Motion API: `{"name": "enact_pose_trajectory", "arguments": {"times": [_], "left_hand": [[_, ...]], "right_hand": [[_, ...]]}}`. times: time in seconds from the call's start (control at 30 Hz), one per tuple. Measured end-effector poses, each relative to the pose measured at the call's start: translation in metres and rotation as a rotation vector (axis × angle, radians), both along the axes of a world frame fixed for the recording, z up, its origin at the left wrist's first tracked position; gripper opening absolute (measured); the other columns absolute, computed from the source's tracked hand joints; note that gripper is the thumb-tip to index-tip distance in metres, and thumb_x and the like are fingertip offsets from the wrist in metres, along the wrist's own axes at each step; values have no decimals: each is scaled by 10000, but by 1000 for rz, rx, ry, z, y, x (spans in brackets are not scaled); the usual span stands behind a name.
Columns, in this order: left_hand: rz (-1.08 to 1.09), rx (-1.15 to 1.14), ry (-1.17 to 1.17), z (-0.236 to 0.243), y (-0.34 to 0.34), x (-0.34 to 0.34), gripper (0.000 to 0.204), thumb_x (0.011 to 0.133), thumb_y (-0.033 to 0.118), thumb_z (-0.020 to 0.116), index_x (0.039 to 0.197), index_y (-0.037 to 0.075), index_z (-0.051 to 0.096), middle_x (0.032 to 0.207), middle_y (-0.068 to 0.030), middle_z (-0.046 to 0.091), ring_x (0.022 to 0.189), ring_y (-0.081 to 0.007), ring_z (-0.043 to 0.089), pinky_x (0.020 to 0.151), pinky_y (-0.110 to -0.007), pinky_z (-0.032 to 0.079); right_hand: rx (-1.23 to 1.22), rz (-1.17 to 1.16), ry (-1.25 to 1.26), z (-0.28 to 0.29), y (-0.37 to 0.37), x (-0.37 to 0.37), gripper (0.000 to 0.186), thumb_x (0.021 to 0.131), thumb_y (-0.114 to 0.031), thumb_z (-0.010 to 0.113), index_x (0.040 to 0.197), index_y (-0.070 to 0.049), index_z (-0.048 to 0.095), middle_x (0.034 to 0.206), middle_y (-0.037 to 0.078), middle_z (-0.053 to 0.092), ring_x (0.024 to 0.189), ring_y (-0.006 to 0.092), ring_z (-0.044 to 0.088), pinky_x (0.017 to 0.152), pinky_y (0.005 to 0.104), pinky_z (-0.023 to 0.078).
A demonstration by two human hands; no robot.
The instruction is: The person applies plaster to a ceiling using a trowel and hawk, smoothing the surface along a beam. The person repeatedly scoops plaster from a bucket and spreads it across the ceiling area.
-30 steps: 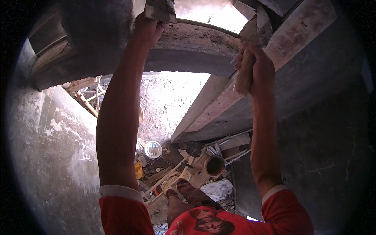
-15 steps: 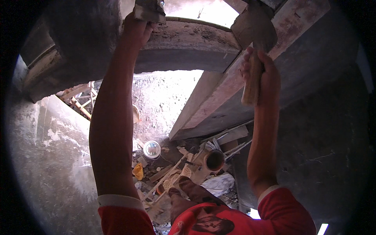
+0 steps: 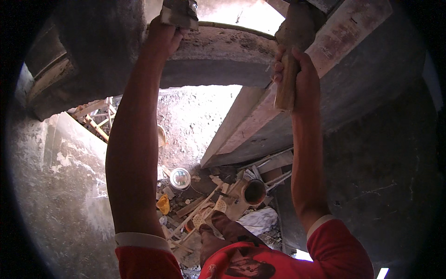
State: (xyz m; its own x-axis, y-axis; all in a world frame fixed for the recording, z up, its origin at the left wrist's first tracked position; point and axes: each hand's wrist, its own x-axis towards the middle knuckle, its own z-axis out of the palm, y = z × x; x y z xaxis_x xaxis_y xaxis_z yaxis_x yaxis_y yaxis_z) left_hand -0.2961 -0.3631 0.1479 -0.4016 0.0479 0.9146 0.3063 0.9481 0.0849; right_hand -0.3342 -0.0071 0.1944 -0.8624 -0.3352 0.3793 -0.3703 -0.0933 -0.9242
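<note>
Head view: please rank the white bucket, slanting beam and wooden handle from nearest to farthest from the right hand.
1. Wooden handle: gripped in the right hand.
2. Slanting beam: running diagonally past the hand.
3. White bucket: far below, to the left.

My left hand (image 3: 162,41) grips a grey block (image 3: 180,15), its kind unclear, by the curved ledge (image 3: 223,44). My right hand (image 3: 303,76) wraps a wooden handle (image 3: 286,90), its upper end at a dark grey mass (image 3: 297,27), just beside a slanting board (image 3: 348,35). Far below, a white bucket (image 3: 180,178) and a round pot (image 3: 254,192) stand among scraps.
</note>
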Motion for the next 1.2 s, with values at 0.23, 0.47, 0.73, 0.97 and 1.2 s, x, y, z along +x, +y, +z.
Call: {"name": "enact_pose_trajectory", "arguments": {"times": [0.23, 0.47, 0.73, 0.97, 1.2], "left_hand": [[75, -39, 45, 4, 7, 8, 264, 816, 65, 731, 1064, 97, 646, 960, -111, 710, 883, -279, 708, 777, -380, 572], [51, -77, 61, 6, 3, 3, 242, 810, 78, 744, 1034, 95, 655, 897, -112, 704, 854, -295, 708, 752, -399, 574], [93, -51, 32, 1, 2, 1, 268, 826, 109, 743, 1074, 80, 647, 953, -142, 696, 898, -329, 695, 768, -431, 564], [108, -27, 40, 3, 7, 8, 256, 828, 122, 755, 1058, 86, 650, 940, -130, 709, 908, -324, 706, 769, -417, 579], [203, -57, 8, 4, 10, 9, 270, 831, 122, 745, 1079, 94, 643, 967, -139, 713, 913, -341, 702, 780, -421, 571]], "right_hand": [[118, -82, 78, -5, -3, -7, 297, 1025, -238, 460, 1158, 9, 558, 923, 88, 634, 683, 141, 568, 564, 298, 480], [320, -167, 270, -28, 0, -18, 284, 1026, -247, 466, 1150, -3, 540, 925, 76, 606, 678, 141, 566, 569, 299, 484], [163, -254, 60, -38, 7, 53, 316, 1024, -277, 495, 1172, -6, 561, 851, 64, 580, 650, 139, 569, 557, 306, 493], [276, -203, 368, -40, -1, -43, 289, 1028, -264, 486, 1143, -11, 565, 831, 69, 575, 638, 143, 572, 564, 313, 497], [70, -139, 284, -27, -27, -52, 255, 1021, -225, 490, 1140, -9, 555, 899, 90, 579, 688, 157, 580, 567, 332, 498]]}}
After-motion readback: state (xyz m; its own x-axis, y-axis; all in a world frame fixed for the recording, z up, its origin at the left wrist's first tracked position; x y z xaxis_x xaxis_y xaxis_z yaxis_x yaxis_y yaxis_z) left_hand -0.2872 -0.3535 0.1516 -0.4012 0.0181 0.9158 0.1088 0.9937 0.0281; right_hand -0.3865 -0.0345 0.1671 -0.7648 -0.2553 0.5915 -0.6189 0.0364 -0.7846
